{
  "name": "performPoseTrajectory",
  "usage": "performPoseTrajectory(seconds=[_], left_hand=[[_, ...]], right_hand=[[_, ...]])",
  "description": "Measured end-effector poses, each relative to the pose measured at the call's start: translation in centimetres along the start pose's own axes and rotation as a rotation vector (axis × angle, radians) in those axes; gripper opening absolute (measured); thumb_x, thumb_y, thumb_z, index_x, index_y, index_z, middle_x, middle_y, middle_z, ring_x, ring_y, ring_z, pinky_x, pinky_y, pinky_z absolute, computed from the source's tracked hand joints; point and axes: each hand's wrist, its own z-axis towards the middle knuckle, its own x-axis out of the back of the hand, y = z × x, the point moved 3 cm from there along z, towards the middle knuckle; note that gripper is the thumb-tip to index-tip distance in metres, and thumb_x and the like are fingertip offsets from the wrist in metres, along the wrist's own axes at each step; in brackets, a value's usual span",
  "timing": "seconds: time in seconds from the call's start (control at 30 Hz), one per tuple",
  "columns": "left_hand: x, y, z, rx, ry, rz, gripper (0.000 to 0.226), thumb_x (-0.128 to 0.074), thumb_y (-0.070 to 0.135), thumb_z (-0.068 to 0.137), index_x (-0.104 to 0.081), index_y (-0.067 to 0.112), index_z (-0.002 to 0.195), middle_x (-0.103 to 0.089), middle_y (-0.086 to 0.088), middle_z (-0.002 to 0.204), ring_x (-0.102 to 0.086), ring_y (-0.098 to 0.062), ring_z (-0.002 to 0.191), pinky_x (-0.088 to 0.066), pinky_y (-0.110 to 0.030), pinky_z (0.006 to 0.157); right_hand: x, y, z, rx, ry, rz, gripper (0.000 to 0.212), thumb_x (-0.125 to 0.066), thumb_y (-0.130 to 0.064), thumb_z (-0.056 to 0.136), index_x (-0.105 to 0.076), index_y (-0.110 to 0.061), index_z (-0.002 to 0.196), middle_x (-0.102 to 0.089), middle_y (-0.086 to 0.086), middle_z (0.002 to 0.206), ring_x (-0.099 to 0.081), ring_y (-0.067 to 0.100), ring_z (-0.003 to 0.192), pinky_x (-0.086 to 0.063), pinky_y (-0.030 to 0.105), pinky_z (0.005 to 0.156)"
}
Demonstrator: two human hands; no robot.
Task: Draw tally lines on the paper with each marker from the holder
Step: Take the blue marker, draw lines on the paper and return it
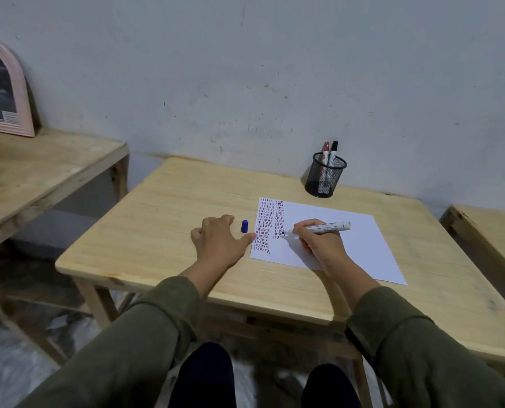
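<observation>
**Head view: blue tally in progress on the second column**

Head view shows the right hand [319,245] in a closed grip on the marker [319,227]; its long axis runs left to right across the paper [348,242], tip at the left, touching the foot of the second tally column; the next stroke probably lies just below the tip. The left hand [218,240] lies flat and empty, thumb at the paper's left edge, so it is nearer the cap [244,226] standing just beside that edge. The holder [325,178] sits near the surface's [157,231] far edge with two markers inside; a grey wall rises behind; other wooden tables flank each side.
</observation>
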Motion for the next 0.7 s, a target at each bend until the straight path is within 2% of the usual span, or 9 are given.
performPoseTrajectory(seconds=[0.13, 0.33, 0.43, 0.7], left_hand=[[-0.12, -0.07, -0.43, -0.027, 0.001, 0.046, 0.077, -0.055, 0.071, 0.072, -0.053, 0.02, 0.13, -0.053, 0.003, 0.135, -0.037, -0.018, 0.133, -0.026, -0.039, 0.103], [-0.12, -0.09, -0.46, -0.028, -0.01, 0.05, 0.079, -0.056, 0.07, 0.071, -0.052, 0.02, 0.132, -0.046, 0.003, 0.145, -0.032, -0.017, 0.137, -0.023, -0.041, 0.106], [-0.21, -0.18, -0.43, -0.027, -0.017, 0.055, 0.079, -0.056, 0.071, 0.071, -0.052, 0.02, 0.133, -0.044, 0.002, 0.147, -0.031, -0.017, 0.138, -0.022, -0.041, 0.107], [-0.21, -0.18, -0.47, -0.03, -0.019, 0.057, 0.08, -0.056, 0.07, 0.071, -0.051, 0.02, 0.133, -0.042, 0.002, 0.148, -0.03, -0.016, 0.138, -0.022, -0.04, 0.107]], right_hand=[[-0.07, 0.36, 0.03, 0.026, 0.021, -0.019, 0.005, -0.063, -0.007, 0.079, -0.068, -0.008, 0.081, -0.057, -0.011, 0.05, -0.05, 0.002, 0.046, -0.04, 0.014, 0.048], [-0.15, 0.69, -0.25, 0.05, 0.007, -0.017, 0.008, -0.067, -0.009, 0.079, -0.068, -0.003, 0.083, -0.062, -0.004, 0.061, -0.056, 0.003, 0.053, -0.044, 0.017, 0.053], [-0.23, 0.59, -0.37, 0.065, -0.003, -0.003, 0.007, -0.067, -0.005, 0.08, -0.067, 0.0, 0.084, -0.062, -0.002, 0.062, -0.057, 0.0, 0.05, -0.045, 0.014, 0.051], [-0.16, 0.78, -0.11, 0.09, -0.001, -0.062, 0.006, -0.068, -0.01, 0.08, -0.068, -0.005, 0.083, -0.065, -0.003, 0.066, -0.06, 0.002, 0.056, -0.046, 0.016, 0.055]])
